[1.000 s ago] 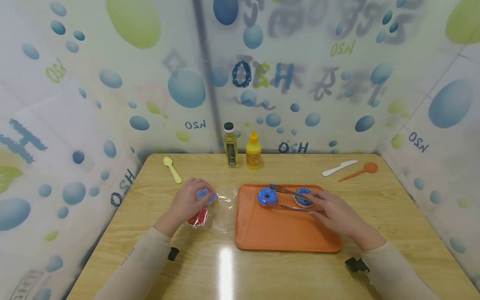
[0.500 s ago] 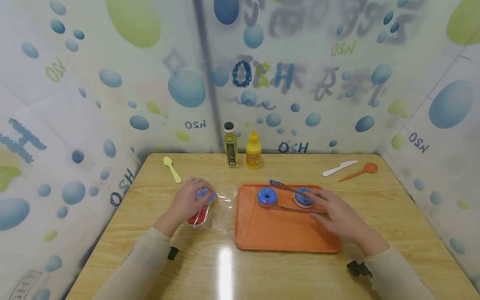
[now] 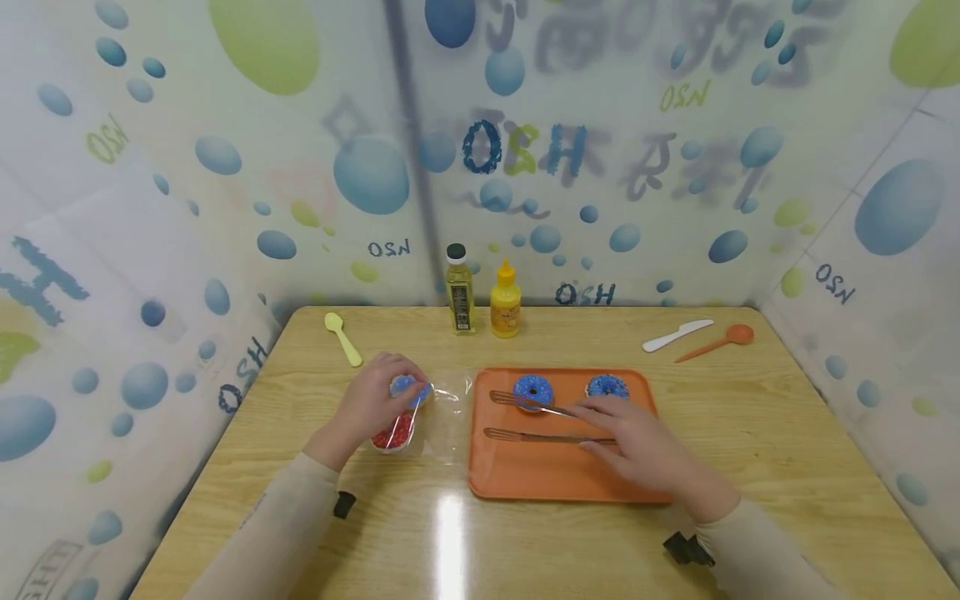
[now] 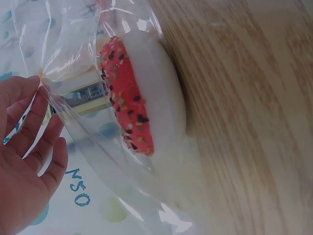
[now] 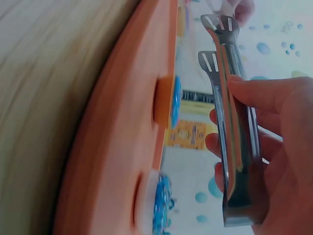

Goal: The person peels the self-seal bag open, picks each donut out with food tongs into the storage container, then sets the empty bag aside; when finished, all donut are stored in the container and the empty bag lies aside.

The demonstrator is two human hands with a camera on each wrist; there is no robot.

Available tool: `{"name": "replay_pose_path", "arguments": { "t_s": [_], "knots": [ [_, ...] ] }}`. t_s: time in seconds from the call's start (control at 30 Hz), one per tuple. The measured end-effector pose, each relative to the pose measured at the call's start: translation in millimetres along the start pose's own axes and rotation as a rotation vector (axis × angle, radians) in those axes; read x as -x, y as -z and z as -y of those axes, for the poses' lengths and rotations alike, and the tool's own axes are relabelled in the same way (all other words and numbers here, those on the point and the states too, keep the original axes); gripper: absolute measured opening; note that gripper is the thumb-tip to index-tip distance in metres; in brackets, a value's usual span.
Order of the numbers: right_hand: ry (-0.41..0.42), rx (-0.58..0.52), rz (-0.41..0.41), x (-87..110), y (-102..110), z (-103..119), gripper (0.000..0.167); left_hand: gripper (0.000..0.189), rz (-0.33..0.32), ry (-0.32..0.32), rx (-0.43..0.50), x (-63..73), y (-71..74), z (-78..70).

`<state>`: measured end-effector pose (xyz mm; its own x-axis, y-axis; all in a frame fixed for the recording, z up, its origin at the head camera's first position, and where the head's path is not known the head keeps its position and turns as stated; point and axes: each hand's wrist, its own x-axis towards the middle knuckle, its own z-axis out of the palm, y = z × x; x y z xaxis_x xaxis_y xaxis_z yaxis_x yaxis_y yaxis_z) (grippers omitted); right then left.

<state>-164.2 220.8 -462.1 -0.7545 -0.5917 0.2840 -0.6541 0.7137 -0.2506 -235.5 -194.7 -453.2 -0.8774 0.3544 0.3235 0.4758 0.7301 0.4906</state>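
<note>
My left hand [image 3: 378, 396] pinches the edge of a clear plastic bag [image 3: 450, 417] left of the tray. Inside the bag lie a doughnut with red icing [image 3: 393, 433] and, partly behind the fingers, a blue-iced one [image 3: 408, 387]. In the left wrist view the red doughnut [image 4: 129, 98] shows dark and light sprinkles. Metal tongs [image 5: 249, 142] are held in my right hand [image 3: 637, 446], their arms spread apart and nothing between their tips. They hover over the orange tray [image 3: 555, 479], where a blue doughnut [image 3: 533, 389] and a second sprinkled blue doughnut [image 3: 606, 386] sit.
An oil bottle [image 3: 460, 292] and a yellow squeeze bottle [image 3: 506, 304] stand at the back of the table. A pale yellow spoon [image 3: 343, 340] lies at the left; a white knife [image 3: 677, 336] and an orange spoon [image 3: 723, 340] lie at the back right.
My right hand has moved left and nearer to me with the tongs, off the right-hand blue doughnut. The left hand stays at the bag.
</note>
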Motion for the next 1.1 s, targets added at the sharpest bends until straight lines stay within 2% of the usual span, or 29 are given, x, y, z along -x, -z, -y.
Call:
{"name": "replay_pose_path", "arguments": {
  "t_s": [0.23,0.43,0.77,0.97,1.1],
  "knots": [
    [0.031,0.029,0.02,-19.1,-11.8,16.6,0.048,0.007,-0.002,-0.018,0.004,-0.3,1.8,0.7],
    [0.012,0.009,0.048,-36.3,-23.1,30.7,0.049,0.005,-0.01,-0.033,0.01,-1.3,1.4,-0.3],
    [-0.045,0.037,0.102,-74.5,-40.6,45.8,0.048,0.007,-0.02,-0.038,0.016,-2.5,0.9,0.5],
    [-0.045,0.023,0.075,-86.3,-48.8,49.5,0.048,0.006,-0.014,-0.048,0.028,-3.1,-2.7,0.3],
    [-0.036,0.003,0.044,-91.1,-50.1,53.2,0.052,0.003,-0.033,-0.08,0.033,-4.2,-4.2,-0.3]
  ]
}}
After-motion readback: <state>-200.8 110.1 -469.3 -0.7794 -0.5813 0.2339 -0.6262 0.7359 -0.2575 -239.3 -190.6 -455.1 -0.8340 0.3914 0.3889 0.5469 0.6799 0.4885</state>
